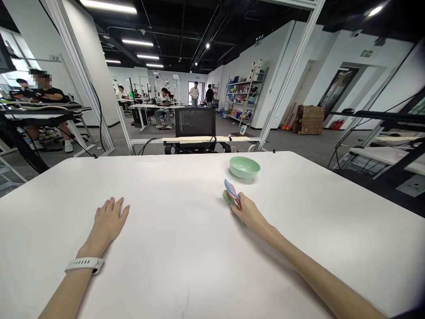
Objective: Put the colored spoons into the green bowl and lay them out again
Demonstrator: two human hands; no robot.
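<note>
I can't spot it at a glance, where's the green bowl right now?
In the head view, the green bowl sits on the white table, right of centre, just beyond the right hand, which grips coloured spoons.

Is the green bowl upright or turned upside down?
Upright: the green bowl rests on the white table with its open rim facing up.

Small spoons point(231, 192): blue on top, pink between, green lowest; bunched by handles, heads fanned apart
</note>
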